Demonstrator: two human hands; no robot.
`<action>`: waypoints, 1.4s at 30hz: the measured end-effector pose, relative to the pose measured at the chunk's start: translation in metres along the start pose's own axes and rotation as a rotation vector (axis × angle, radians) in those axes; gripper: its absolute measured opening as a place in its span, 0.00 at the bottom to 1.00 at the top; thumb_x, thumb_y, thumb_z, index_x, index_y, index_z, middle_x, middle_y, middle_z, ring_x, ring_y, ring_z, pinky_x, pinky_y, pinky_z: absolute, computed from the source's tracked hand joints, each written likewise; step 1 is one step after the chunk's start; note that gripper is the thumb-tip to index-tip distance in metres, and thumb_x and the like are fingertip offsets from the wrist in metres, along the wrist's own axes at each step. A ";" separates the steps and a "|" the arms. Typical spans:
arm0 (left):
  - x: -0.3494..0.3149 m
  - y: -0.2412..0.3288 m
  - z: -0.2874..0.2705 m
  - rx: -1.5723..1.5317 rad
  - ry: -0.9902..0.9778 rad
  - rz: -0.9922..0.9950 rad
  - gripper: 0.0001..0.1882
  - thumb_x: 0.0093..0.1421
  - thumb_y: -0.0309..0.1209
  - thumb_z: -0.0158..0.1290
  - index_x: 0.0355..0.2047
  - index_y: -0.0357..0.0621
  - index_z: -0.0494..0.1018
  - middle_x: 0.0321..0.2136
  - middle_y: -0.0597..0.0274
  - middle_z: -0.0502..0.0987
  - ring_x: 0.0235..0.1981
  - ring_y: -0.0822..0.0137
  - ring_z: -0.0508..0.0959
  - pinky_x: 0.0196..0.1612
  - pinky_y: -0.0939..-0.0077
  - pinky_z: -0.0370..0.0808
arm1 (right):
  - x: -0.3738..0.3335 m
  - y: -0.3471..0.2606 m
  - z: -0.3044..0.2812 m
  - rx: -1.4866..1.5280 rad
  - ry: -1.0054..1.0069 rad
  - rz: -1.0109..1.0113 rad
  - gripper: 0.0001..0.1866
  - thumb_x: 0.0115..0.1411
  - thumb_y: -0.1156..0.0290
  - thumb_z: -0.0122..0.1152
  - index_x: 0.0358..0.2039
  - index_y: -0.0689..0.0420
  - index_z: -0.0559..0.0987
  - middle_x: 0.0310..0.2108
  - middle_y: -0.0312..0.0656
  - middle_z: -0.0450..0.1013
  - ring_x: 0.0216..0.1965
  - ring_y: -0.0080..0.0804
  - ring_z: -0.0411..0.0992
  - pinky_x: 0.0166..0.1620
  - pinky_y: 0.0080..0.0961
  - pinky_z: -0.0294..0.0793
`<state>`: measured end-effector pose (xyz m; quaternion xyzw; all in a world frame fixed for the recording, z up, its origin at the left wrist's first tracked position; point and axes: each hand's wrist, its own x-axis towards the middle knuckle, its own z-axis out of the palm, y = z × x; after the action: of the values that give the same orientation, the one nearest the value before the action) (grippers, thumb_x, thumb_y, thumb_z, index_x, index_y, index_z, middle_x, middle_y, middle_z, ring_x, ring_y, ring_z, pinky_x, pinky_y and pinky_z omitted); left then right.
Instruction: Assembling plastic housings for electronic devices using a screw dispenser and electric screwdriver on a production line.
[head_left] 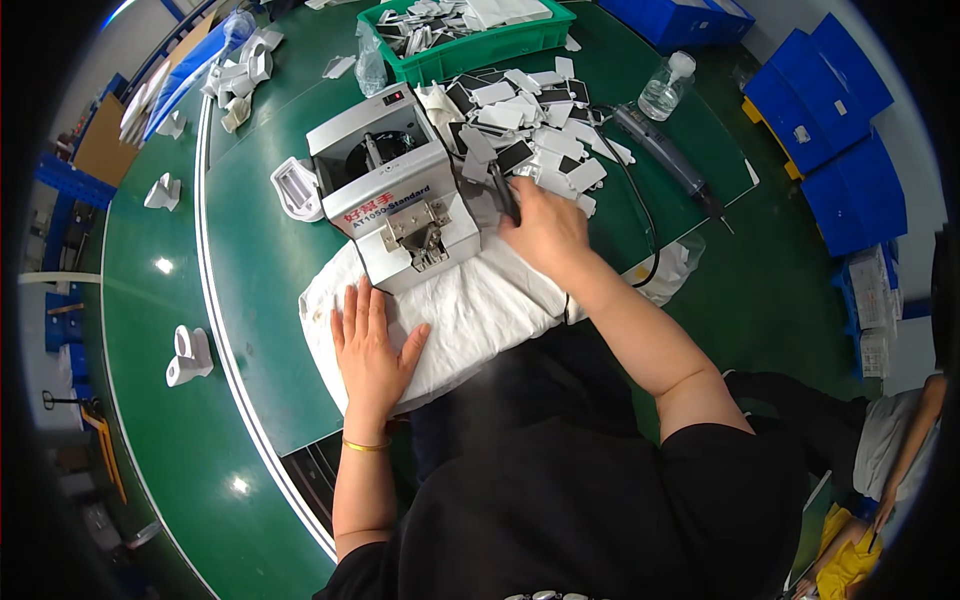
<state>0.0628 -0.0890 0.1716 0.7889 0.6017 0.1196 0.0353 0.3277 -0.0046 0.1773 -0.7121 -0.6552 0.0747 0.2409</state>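
Observation:
My left hand (375,350) lies flat with fingers stretched out on a white cloth (480,310), just in front of a grey tabletop screw feeder (402,190). The feeder has a dark round bowl in its top and a metal outlet at its front. To the right of it, my right hand (545,228) is closed around a slim black handle-like object (503,192); the grip hides part of it, so its kind is unclear. Beyond that hand spreads a heap of flat white and black plastic pieces (545,120).
A green crate (480,62) of similar pieces stands behind the heap. An electric screwdriver (665,155) with a black cable and a clear bottle (667,88) lie to the right. White moulded parts (190,355) sit on the left. Another person's arm (915,440) shows at lower right.

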 end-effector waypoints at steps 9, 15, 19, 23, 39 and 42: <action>-0.002 0.000 -0.001 0.004 0.006 0.001 0.39 0.59 0.52 0.56 0.59 0.33 0.64 0.65 0.47 0.60 0.68 0.48 0.57 0.69 0.51 0.48 | -0.028 -0.007 -0.031 0.216 -0.081 -0.124 0.15 0.51 0.64 0.67 0.39 0.56 0.81 0.28 0.43 0.77 0.30 0.44 0.77 0.35 0.37 0.76; 0.001 0.002 -0.002 0.001 0.008 0.018 0.38 0.58 0.52 0.56 0.58 0.33 0.65 0.66 0.46 0.60 0.68 0.48 0.57 0.69 0.51 0.48 | -0.003 -0.011 0.007 0.084 -0.087 -0.124 0.16 0.54 0.65 0.65 0.42 0.57 0.81 0.38 0.46 0.76 0.38 0.48 0.77 0.42 0.40 0.76; -0.001 0.001 -0.002 -0.005 0.011 0.015 0.38 0.58 0.52 0.56 0.58 0.33 0.65 0.66 0.46 0.59 0.68 0.47 0.57 0.69 0.50 0.48 | -0.018 -0.001 0.010 0.117 0.023 -0.189 0.17 0.55 0.64 0.66 0.43 0.57 0.80 0.43 0.45 0.74 0.42 0.48 0.74 0.45 0.40 0.75; -0.002 -0.002 -0.003 -0.009 0.009 0.015 0.38 0.58 0.51 0.57 0.58 0.33 0.65 0.66 0.44 0.59 0.68 0.45 0.56 0.69 0.49 0.48 | -0.016 0.027 -0.001 0.233 0.019 -0.389 0.18 0.55 0.63 0.68 0.44 0.57 0.80 0.44 0.46 0.72 0.46 0.46 0.71 0.50 0.36 0.72; 0.008 0.003 -0.020 -0.256 0.133 0.029 0.38 0.52 0.33 0.64 0.60 0.35 0.61 0.63 0.46 0.63 0.67 0.42 0.57 0.67 0.51 0.55 | 0.090 0.099 -0.008 0.552 -0.010 -0.318 0.29 0.63 0.58 0.60 0.60 0.61 0.68 0.63 0.53 0.63 0.65 0.45 0.60 0.65 0.35 0.59; 0.015 0.006 -0.024 -0.278 0.137 0.001 0.38 0.52 0.32 0.63 0.61 0.35 0.61 0.63 0.47 0.63 0.67 0.43 0.57 0.67 0.51 0.55 | 0.145 0.114 -0.010 0.433 0.090 -0.137 0.32 0.63 0.53 0.60 0.62 0.59 0.68 0.65 0.53 0.59 0.67 0.46 0.57 0.66 0.34 0.57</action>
<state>0.0664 -0.0787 0.1983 0.7666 0.5801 0.2553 0.1029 0.4529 0.1306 0.1658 -0.6004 -0.6591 0.1652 0.4217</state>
